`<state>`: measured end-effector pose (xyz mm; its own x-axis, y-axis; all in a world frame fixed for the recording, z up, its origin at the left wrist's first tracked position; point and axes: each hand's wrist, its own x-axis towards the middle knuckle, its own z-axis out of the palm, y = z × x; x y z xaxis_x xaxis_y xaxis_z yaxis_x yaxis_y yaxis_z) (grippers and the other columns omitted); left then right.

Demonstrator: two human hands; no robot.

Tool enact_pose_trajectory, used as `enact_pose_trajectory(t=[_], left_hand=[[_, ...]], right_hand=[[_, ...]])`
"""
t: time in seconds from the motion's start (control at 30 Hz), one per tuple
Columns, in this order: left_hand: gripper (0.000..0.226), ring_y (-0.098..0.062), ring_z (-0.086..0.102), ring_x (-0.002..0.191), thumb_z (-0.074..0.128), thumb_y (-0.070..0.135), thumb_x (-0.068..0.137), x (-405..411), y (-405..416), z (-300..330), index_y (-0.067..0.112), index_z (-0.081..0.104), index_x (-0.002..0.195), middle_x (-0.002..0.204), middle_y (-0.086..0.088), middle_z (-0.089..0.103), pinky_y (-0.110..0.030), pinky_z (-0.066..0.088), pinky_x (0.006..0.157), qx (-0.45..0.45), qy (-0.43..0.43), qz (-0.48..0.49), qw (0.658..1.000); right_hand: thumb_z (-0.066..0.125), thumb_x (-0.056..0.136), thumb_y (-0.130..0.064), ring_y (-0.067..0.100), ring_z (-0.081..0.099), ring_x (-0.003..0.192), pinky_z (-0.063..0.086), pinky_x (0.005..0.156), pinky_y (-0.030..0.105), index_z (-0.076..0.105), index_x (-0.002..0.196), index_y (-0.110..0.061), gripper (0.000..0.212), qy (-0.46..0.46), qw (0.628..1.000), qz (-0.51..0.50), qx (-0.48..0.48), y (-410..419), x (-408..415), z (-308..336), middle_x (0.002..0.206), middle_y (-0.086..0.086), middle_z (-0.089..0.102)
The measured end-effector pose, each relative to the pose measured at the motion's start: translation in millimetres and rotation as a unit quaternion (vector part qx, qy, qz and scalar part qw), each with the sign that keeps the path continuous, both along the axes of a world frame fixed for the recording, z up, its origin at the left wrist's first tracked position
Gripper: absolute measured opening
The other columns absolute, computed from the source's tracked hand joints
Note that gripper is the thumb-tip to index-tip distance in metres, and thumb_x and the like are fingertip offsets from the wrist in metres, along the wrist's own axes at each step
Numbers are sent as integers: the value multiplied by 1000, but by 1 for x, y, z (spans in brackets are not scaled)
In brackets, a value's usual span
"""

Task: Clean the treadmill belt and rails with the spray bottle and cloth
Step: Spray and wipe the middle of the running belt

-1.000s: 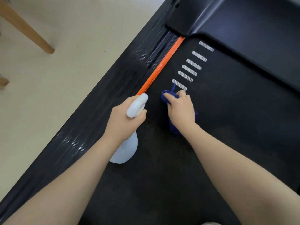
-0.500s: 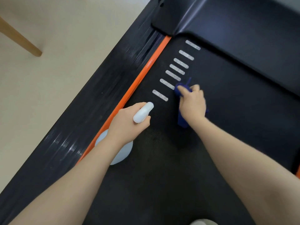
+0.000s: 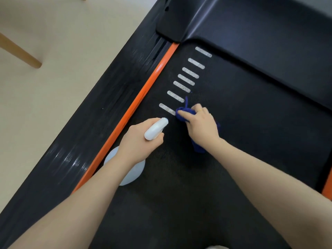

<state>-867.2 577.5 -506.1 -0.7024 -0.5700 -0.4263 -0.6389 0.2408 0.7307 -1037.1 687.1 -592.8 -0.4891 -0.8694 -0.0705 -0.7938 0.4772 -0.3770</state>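
Belt wipe in progress, near the front end. Right hand (image 3: 202, 125) clutches the bunched dark-blue cloth (image 3: 185, 115) and presses it on the black textured treadmill belt (image 3: 251, 141), right beside the nearest of the white dashed belt markings (image 3: 186, 81). Left hand (image 3: 138, 141) is wrapped round the neck of the white plastic spray bottle (image 3: 125, 168), nozzle aimed forward over the belt; the bottle body hangs over the orange edge strip (image 3: 143, 90). Whether the trigger is squeezed can't be told. No wet sheen or clean/dirty boundary visible on the belt, so coverage can't be judged. My read: still early to mid task. Remaining: rest of the belt, the black ribbed side rail (image 3: 100, 114), and the far-side rail.
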Motion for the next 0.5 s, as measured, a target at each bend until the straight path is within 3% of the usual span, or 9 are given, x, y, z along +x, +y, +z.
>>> enact_pose_trajectory(t=[0.07, 0.17, 0.23, 0.37, 0.5], left_hand=[[32, -9, 61, 90, 61, 16, 85, 1, 1, 0, 36, 58, 110, 97, 9, 66, -40, 52, 81, -5, 7, -3, 1000], [26, -9, 61, 88, 60, 22, 84, 2, 3, 2, 41, 56, 102, 96, 11, 65, -34, 52, 77, -5, 24, -2, 1000], [25, -7, 61, 88, 56, 28, 80, 2, 2, 3, 40, 56, 102, 95, 14, 65, -31, 51, 76, -2, 27, 3, 1000], [28, -6, 60, 92, 59, 13, 87, -1, 3, 5, 37, 56, 101, 95, 19, 61, -20, 46, 74, 19, 14, -17, 1000], [32, 1, 58, 92, 61, 11, 85, -2, 12, 3, 36, 57, 104, 98, 23, 60, -2, 39, 70, 35, 12, -32, 999]], right_hand=[[61, 82, -8, 40, 51, 81, 42, 65, 43, 66, 115, -22, 36, 22, 999, 33, 0, -4, -16, -1, 100, 19, 54], [50, 91, -15, 38, 46, 99, 40, 80, 44, 59, 123, -29, 36, 46, 990, -136, 9, -25, -54, 1, 116, 15, 47], [47, 93, -18, 35, 44, 104, 39, 84, 43, 56, 126, -28, 36, 48, 985, -165, 37, -27, -55, 4, 121, 14, 44], [64, 77, -7, 36, 51, 77, 46, 63, 41, 67, 113, -23, 39, -7, 1000, -9, -12, 19, 11, 4, 97, 16, 53], [73, 69, -10, 28, 51, 66, 47, 55, 36, 67, 108, -25, 43, -61, 976, 210, 27, 70, 69, 5, 90, 11, 55]])
